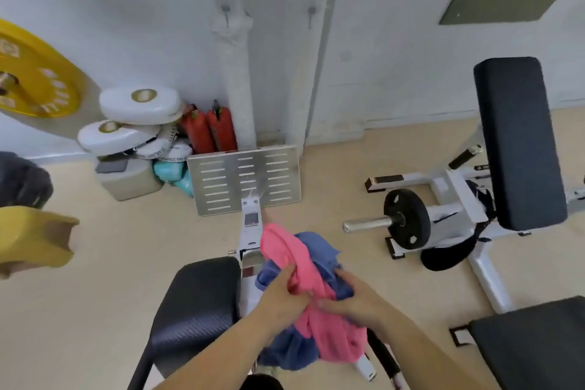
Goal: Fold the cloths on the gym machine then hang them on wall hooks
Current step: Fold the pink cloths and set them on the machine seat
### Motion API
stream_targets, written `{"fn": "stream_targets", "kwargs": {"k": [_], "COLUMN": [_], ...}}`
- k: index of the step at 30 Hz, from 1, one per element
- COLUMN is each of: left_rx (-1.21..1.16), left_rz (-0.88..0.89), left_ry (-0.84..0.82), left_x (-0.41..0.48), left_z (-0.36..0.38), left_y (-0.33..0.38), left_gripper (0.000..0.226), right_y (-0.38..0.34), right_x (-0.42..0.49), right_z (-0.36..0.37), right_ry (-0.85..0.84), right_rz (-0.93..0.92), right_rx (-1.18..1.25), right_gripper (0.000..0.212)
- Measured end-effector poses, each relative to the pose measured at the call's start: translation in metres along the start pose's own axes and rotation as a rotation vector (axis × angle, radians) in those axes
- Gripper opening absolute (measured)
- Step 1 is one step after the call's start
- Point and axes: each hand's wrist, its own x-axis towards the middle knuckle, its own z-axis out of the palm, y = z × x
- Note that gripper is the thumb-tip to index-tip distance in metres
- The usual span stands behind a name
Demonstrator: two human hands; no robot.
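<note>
A pink cloth point(286, 250) and a blue cloth point(316, 247) lie bunched together on the gym machine point(250, 231), beside its black seat pad point(196, 301). My left hand point(280, 293) grips the pink cloth from the left. My right hand point(354, 298) grips the same bundle from the right, fingers curled into pink and blue fabric. Two wall hooks, one point(225, 11) to the left and one point(311, 13) to the right, stick out of the white wall straight ahead, both bare.
The machine's metal footplate point(243, 177) stands ahead. Two red cylinders point(209, 130), white pads point(139, 108) and a box sit in the corner left. A yellow weight plate point(31, 79) is far left. Another machine with a black pad point(519, 142) and weight disc point(406, 218) stands right.
</note>
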Motion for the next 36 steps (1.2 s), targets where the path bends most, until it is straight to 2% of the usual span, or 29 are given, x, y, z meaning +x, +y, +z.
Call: {"fn": "stream_targets", "kwargs": {"k": [3, 7, 10, 13, 15, 18, 21, 26, 28, 29, 31, 34, 36], "left_rx": [0.148, 0.229, 0.25, 0.144, 0.084, 0.12, 0.129, 0.015, -0.024, -0.012, 0.054, 0.116, 0.09], "left_rz": [-0.092, -0.057, -0.034, 0.003, 0.007, -0.046, -0.074, -0.088, -0.051, -0.034, -0.003, 0.066, 0.112], "left_ry": [-0.013, 0.029, 0.158, 0.315, 0.403, 0.466, 0.482, 0.553, 0.562, 0.552, 0.538, 0.61, 0.659], "left_x": [0.029, 0.048, 0.047, 0.033, 0.021, 0.003, -0.001, 0.0, 0.003, 0.006, 0.009, 0.008, 0.001], "left_z": [-0.006, -0.004, 0.0, 0.005, 0.007, 0.01, 0.018, 0.029, 0.031, 0.033, 0.034, 0.034, 0.034], "left_y": [-0.011, -0.018, -0.022, -0.023, -0.031, -0.041, -0.046, -0.041, -0.045, -0.049, -0.051, -0.048, -0.042], "left_gripper": [0.077, 0.072, 0.065, 0.035, 0.029, 0.024, 0.02, 0.024, 0.038, 0.041, 0.032, 0.042, 0.039], "right_y": [0.044, 0.033, 0.028, 0.026, 0.028, 0.027, 0.028, 0.025, 0.025, 0.027, 0.03, 0.027, 0.022], "right_x": [0.052, 0.052, 0.044, 0.036, 0.03, 0.022, 0.021, 0.023, 0.023, 0.025, 0.028, 0.028, 0.025], "right_z": [0.003, 0.008, 0.008, 0.004, -0.001, -0.007, -0.008, -0.007, -0.006, -0.006, -0.005, -0.002, -0.001], "right_ry": [0.045, 0.141, 0.222, 0.345, 0.376, 0.332, 0.205, -0.002, -0.056, -0.069, -0.079, -0.062, -0.051], "right_rz": [0.056, 0.115, 0.065, -0.013, -0.029, -0.068, -0.195, -0.28, -0.289, -0.291, -0.296, -0.29, -0.287], "right_rx": [-0.181, -0.293, -0.349, -0.35, -0.375, -0.486, -0.61, -0.625, -0.633, -0.642, -0.653, -0.634, -0.57], "right_gripper": [0.112, 0.128, 0.121, 0.106, 0.109, 0.106, 0.097, 0.08, 0.077, 0.078, 0.08, 0.081, 0.087]}}
